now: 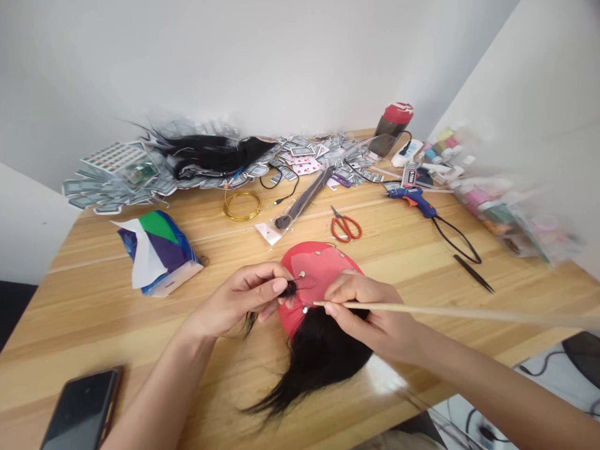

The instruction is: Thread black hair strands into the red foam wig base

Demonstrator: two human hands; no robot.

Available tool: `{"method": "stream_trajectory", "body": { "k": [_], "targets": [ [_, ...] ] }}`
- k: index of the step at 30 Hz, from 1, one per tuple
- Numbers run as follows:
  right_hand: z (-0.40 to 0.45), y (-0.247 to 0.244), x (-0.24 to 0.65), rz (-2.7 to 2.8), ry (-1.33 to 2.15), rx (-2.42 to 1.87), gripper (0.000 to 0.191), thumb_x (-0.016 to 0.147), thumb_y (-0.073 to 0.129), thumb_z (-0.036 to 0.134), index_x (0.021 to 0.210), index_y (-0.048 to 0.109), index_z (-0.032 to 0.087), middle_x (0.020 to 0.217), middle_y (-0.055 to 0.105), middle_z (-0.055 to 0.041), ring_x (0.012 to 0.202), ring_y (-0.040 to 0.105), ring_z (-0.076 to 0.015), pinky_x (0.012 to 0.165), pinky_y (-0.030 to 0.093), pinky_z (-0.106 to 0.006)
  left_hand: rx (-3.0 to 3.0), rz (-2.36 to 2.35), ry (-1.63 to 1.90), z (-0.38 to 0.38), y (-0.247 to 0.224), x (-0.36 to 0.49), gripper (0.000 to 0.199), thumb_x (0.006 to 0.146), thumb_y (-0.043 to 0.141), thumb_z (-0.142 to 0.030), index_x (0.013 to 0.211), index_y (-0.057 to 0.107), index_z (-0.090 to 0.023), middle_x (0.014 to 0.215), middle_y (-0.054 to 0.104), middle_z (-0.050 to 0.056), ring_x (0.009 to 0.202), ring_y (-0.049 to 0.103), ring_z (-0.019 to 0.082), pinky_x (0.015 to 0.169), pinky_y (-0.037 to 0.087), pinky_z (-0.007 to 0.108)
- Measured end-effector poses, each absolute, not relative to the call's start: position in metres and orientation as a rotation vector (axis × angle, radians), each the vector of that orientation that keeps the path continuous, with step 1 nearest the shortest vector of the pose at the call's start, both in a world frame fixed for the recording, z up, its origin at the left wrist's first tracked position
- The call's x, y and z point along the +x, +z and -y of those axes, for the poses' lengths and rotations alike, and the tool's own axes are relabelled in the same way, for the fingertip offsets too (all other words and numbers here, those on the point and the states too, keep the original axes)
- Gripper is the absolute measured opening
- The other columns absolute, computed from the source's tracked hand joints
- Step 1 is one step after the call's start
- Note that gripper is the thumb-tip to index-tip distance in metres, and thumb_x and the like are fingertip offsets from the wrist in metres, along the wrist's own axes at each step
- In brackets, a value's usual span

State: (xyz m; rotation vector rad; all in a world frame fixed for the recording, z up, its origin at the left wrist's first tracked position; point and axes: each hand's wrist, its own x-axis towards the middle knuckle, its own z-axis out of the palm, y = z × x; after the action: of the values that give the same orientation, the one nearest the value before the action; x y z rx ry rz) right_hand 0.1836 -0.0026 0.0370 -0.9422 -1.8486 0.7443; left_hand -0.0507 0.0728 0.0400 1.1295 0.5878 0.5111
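Near the worktop's (225,250) left corner lies a phone (82,409), with a blue packet (159,250) beyond it. Next comes your left hand (260,289), thumb and fingers pinched closed on a small dark bundle (291,289) at the left side of the red form (304,257). That bundle should be light, soft and slippery; hold its compact end, since loose wisps would likely slide. Fine dark strands loop from it across the form, and black hair (319,356) drapes off the form's near side. Your right hand (372,312) closes its fingers around a slim wooden stick (445,310) near the tip, probably stiff and light, best steered there. Whether they also trap strands, I cannot tell.
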Motion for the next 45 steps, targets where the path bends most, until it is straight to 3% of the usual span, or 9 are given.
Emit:
{"method": "stream_trajectory", "body": {
  "k": [22, 28, 45],
  "targets": [
    [0.000, 0.046, 0.188, 1.835, 0.899, -1.051, 0.015, 0.099, 0.060, 0.020, 0.085, 0.064, 0.020, 0.076, 0.068, -0.0021, 0.065, 0.064, -0.0135, 0.060, 0.050, -0.024, 1.156, -0.612, 0.478, -0.081, 0.030, -0.047, 0.039, 0.088, 0.075, -0.054, 0.082, 0.070, -0.016, 0.073, 0.064, -0.002, 0.049, 0.037, 0.002, 0.044, 0.023, 0.017],
    [0.001, 0.046, 0.188, 1.828, 0.915, -1.083, 0.019, 0.101, 0.059, 0.026, 0.082, 0.061, 0.021, 0.076, 0.066, -0.0014, 0.066, 0.064, -0.0140, 0.061, 0.050, -0.026, 1.180, -0.606, 0.435, -0.082, 0.028, -0.048, 0.041, 0.087, 0.075, -0.054, 0.082, 0.067, -0.015, 0.072, 0.061, -0.002, 0.049, 0.037, 0.003, 0.045, 0.023, 0.018],
    [0.002, 0.039, 0.186, 1.839, 0.845, -1.023, 0.023, 0.100, 0.055, 0.021, 0.079, 0.049, 0.024, 0.071, 0.060, 0.0004, 0.061, 0.057, -0.0149, 0.058, 0.046, -0.028, 1.222, -0.608, 0.371, -0.081, 0.029, -0.042, 0.047, 0.084, 0.074, -0.062, 0.082, 0.065, -0.016, 0.073, 0.063, 0.000, 0.049, 0.037, 0.005, 0.045, 0.025, 0.021]
  ]
}}
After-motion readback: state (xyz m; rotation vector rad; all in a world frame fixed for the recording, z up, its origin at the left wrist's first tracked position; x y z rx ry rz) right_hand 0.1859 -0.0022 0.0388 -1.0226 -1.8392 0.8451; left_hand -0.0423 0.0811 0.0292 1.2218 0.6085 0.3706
